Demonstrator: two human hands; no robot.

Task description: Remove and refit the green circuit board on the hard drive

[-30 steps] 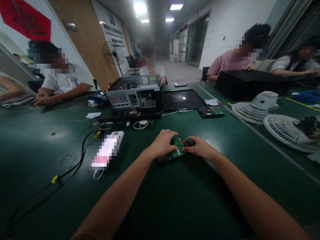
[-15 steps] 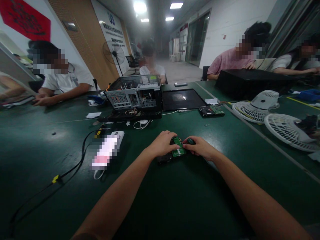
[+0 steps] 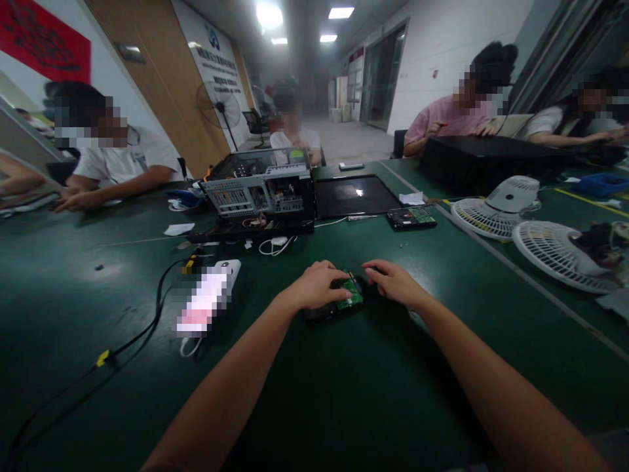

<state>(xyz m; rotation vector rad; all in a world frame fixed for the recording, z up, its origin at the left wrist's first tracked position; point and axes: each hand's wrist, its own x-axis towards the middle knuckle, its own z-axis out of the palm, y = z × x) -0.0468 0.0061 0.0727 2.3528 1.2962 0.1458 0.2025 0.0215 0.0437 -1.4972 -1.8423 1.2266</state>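
A hard drive with a green circuit board [image 3: 350, 296] lies on the green table in front of me. My left hand [image 3: 317, 285] rests over its left part, fingers and thumb bent around it and holding it. The dark left end of the drive shows below that hand. Just right of the drive, apart from it, my right hand [image 3: 396, 286] hovers with index finger and thumb close together and the other fingers curled under. Whatever is in its grip is hidden; the dark handle seen earlier does not show.
An opened computer case [image 3: 265, 190] stands ahead, with a black panel [image 3: 358, 195] beside it. Another hard drive [image 3: 411, 217] lies ahead to the right. White fan parts [image 3: 560, 255] are on the right; a phone [image 3: 209, 298] and black cable [image 3: 160, 301] on the left. Several people sit around.
My right hand has drawn slightly up and away from the circuit board, and the dark handle at its fingertips is out of sight. My left hand stays on the hard drive. The view shifted slightly.
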